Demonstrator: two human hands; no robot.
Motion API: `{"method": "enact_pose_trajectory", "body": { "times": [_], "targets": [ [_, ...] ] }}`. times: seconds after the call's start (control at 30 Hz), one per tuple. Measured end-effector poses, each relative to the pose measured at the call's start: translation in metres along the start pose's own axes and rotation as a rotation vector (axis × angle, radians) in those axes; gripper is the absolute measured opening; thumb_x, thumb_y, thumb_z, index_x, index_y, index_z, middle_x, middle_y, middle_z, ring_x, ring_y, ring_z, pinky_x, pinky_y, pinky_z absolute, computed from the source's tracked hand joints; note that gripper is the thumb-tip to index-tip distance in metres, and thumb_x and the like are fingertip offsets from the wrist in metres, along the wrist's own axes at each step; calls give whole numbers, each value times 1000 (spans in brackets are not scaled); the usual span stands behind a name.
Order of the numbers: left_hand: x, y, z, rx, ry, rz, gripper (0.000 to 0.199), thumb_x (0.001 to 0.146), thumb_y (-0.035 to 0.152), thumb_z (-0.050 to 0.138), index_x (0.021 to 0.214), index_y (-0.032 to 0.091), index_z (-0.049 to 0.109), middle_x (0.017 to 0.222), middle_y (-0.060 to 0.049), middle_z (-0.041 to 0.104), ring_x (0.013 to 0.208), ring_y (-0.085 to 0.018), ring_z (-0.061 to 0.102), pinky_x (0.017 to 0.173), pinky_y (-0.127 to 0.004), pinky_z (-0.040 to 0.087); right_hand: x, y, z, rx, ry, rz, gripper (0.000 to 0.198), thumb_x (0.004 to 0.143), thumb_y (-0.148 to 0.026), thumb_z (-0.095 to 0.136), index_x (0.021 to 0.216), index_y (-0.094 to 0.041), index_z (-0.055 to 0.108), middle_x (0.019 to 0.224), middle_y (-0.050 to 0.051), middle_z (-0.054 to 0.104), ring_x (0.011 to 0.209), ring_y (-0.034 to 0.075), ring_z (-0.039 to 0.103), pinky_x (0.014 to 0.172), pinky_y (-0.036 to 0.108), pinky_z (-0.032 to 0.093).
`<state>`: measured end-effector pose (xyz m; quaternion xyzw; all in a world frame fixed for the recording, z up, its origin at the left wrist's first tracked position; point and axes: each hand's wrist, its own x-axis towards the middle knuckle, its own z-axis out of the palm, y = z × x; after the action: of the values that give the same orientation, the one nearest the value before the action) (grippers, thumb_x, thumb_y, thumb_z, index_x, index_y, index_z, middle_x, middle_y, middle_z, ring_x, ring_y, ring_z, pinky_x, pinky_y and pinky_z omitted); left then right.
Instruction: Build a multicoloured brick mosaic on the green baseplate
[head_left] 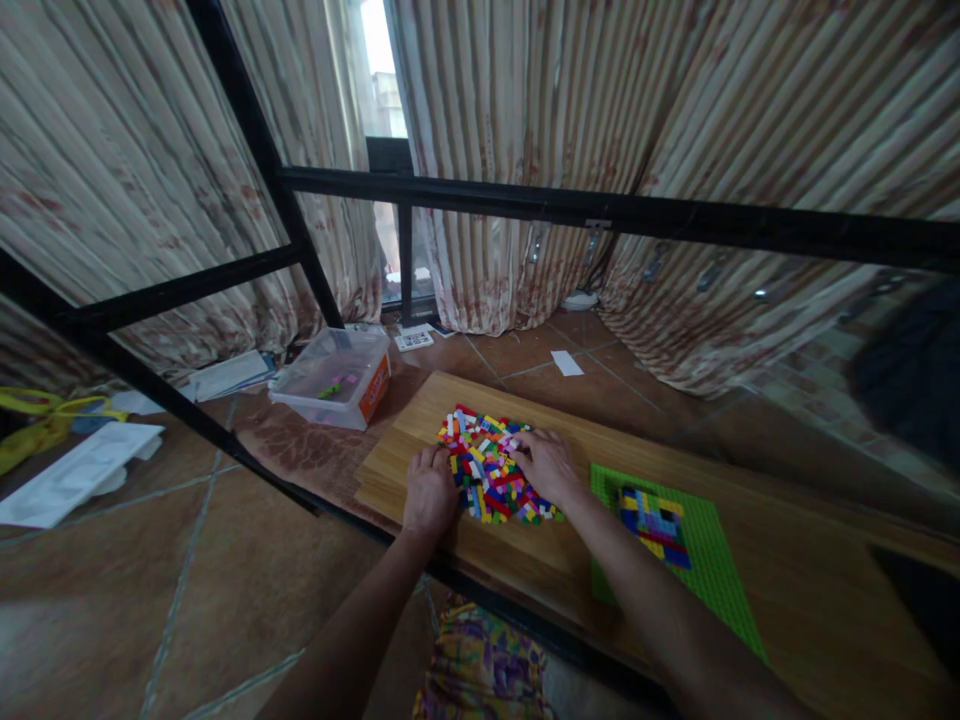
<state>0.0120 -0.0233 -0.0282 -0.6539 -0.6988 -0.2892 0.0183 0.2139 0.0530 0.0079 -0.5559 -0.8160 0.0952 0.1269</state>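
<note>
A heap of small multicoloured toy building bricks [487,480] lies loose on a wooden tabletop [540,555]. My left hand [431,490] rests at the heap's left edge, fingers curled in against the bricks; whatever they hold is hidden. Over the upper right of the heap, my right hand [547,462] has thumb and fingers pinched together, with a small pale brick [515,444] showing at the tips. To the right, partly behind my right forearm, a green baseplate [709,530] carries a patch of joined yellow, blue and red bricks [654,522].
Beyond the table's left end, a clear plastic box [330,385] with a few pieces in it stands on a brown mat. A black metal frame [525,205] crosses in front of the curtains. A white tray [79,475] and yellow bag [34,430] lie at far left.
</note>
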Motion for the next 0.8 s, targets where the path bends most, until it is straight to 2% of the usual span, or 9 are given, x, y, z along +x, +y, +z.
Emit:
{"method": "enact_pose_trajectory", "body": {
  "times": [0.33, 0.57, 0.67, 0.8],
  "targets": [
    [0, -1, 1, 11, 0, 4, 30, 87, 9, 43, 109, 13, 62, 106, -13, 62, 96, -26, 52, 89, -41, 45, 5, -4, -1, -26, 15, 33, 19, 88, -31, 57, 103, -26, 66, 109, 6, 67, 105, 24, 52, 89, 37, 34],
    [-1, -3, 3, -22, 19, 11, 27, 88, 12, 43, 106, 14, 63, 106, -12, 63, 97, -26, 54, 90, -41, 46, 3, -3, -1, 52, 46, 75, 13, 86, -24, 58, 95, -23, 67, 100, 6, 70, 100, 23, 56, 89, 36, 36],
    [0, -4, 3, -103, 38, -22, 26, 89, 14, 42, 103, 15, 64, 104, -12, 63, 97, -25, 56, 90, -42, 47, -1, -2, -4, 262, 132, 109, 18, 85, -25, 57, 98, -22, 68, 101, 7, 70, 101, 23, 58, 91, 36, 39],
    [-2, -8, -1, -258, 123, -57, 24, 91, 20, 43, 103, 17, 64, 104, -11, 63, 100, -24, 57, 91, -42, 49, -19, -6, -10, 895, 232, 258, 24, 78, -35, 64, 98, -22, 69, 99, 5, 72, 93, 21, 63, 85, 34, 45]
  ]
}}
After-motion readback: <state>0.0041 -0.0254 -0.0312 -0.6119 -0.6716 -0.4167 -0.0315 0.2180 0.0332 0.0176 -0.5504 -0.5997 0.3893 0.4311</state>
